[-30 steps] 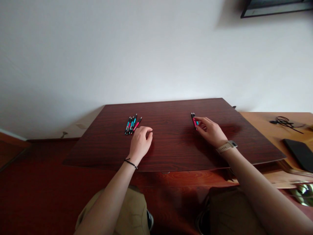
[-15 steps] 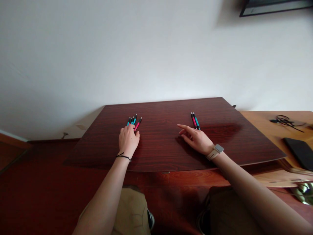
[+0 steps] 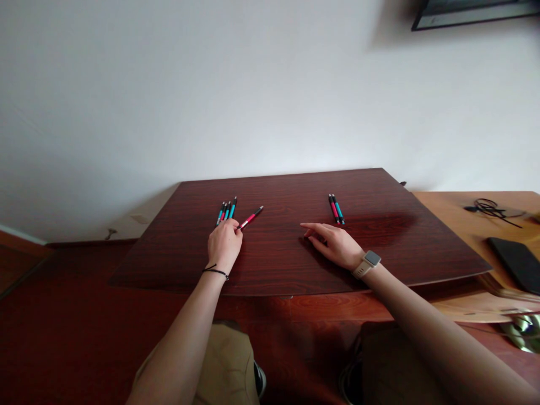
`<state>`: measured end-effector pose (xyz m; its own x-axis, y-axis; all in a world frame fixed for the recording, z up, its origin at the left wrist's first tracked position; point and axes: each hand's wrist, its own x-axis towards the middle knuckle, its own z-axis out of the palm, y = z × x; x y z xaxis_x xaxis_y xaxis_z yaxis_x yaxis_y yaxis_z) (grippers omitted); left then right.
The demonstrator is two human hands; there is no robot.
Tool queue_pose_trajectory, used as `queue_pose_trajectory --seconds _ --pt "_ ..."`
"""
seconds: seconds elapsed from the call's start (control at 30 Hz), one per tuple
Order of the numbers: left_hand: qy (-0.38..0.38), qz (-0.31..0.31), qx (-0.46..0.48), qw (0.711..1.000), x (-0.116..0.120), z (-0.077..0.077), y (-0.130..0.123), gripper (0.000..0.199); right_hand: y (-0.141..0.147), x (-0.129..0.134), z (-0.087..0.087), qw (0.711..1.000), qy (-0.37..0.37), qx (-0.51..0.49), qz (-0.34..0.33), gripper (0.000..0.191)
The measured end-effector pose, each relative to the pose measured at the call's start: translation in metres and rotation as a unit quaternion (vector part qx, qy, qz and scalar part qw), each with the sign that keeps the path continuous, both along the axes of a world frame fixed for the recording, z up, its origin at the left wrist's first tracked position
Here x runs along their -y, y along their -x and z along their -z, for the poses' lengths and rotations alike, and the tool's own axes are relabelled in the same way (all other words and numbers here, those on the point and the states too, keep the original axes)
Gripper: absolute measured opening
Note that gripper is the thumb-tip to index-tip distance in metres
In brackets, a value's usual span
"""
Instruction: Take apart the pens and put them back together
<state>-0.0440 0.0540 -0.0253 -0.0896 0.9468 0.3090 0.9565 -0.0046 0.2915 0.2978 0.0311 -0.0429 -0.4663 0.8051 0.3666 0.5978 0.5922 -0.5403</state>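
Between the thumb and fingers of my left hand (image 3: 225, 243) is the lower end of a pink and black pen (image 3: 252, 217), which points up and to the right. Just beyond that hand, several pens (image 3: 226, 210) in blue and pink lie close together on the dark wooden table (image 3: 278, 253). On the right side of the table a pink pen (image 3: 333, 209) and a blue pen (image 3: 338, 209) lie side by side. My right hand (image 3: 335, 243), with a watch at the wrist, rests nearer than this pair, fingers apart and holding nothing.
A lighter wooden table (image 3: 447, 211) adjoins on the right, bearing a black cable (image 3: 491, 208) and a dark flat device (image 3: 515, 261). Behind the dark table rises a white wall (image 3: 270, 90). A dark-framed screen (image 3: 472, 17) shows at the top right.
My left hand has taken hold of the pink pen and swung it to the right, away from the left group. My right hand has shifted slightly left and nearer, off the pair's lower ends.
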Motion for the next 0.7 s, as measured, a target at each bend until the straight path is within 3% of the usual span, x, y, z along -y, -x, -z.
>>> queue_pose_trajectory --seconds 0.23,0.43,0.57,0.7 --pt "-0.007 0.06 0.137 0.989 0.003 0.003 -0.012 0.013 0.001 0.0 -0.001 1.0 -0.006 0.001 0.001 0.036" --pt "-0.013 0.163 0.333 0.929 0.006 0.004 -0.027 0.014 0.006 0.002 -0.001 0.992 0.085 -0.085 0.029 0.037" --pt "-0.012 0.198 0.368 0.909 0.016 -0.005 -0.041 0.016 0.011 0.002 0.002 0.945 0.202 -0.255 0.027 0.048" --pt "0.001 0.231 0.358 0.905 0.024 -0.011 -0.048 0.014 0.015 0.0 0.004 0.893 0.263 -0.361 0.053 0.044"
